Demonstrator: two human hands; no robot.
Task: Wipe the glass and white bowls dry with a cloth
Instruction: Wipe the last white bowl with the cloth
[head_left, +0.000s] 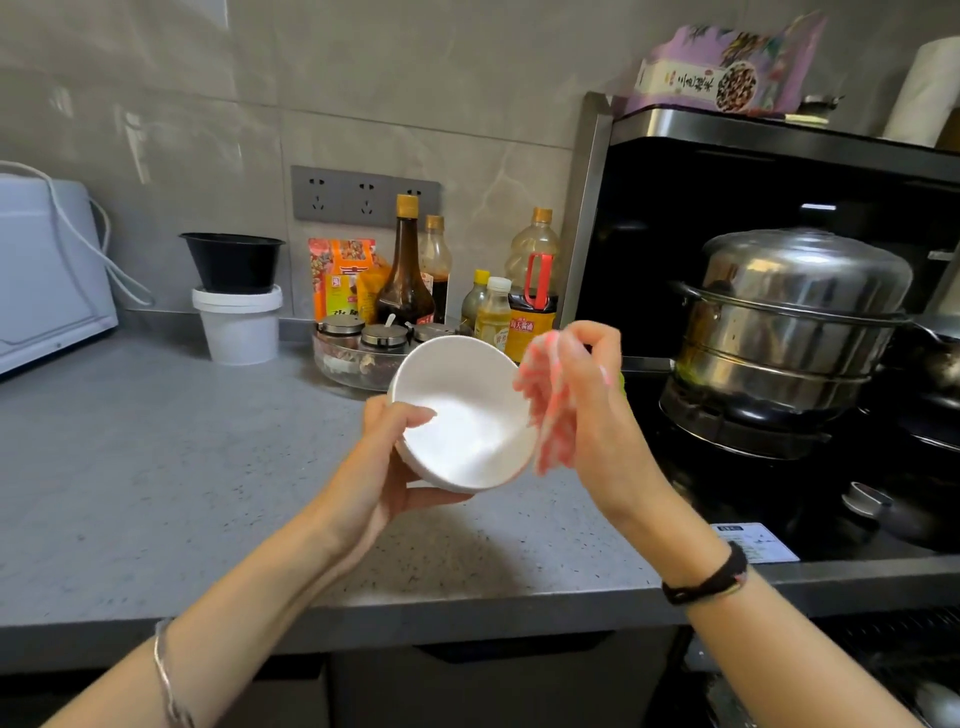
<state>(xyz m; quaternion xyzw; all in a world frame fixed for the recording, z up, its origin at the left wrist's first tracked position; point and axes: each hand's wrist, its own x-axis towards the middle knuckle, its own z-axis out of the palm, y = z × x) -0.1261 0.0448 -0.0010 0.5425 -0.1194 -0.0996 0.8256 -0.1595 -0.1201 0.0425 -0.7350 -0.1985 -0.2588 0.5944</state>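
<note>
My left hand (387, 457) holds a white bowl (465, 415) above the grey counter, tilted so its inside faces me, with the thumb over the near rim. At the bowl's right rim, my right hand (597, 405) grips a pink and white cloth (545, 410), which is blurred. A glass bowl (345, 366) stands on the counter behind the white bowl, with lidded spice jars inside it.
Sauce and oil bottles (405, 270) crowd the back wall. A white tub with a black bowl (234, 260) on it stands at the back left, beside a white appliance (47, 270). To the right is a black stove with a steel steamer pot (789, 332).
</note>
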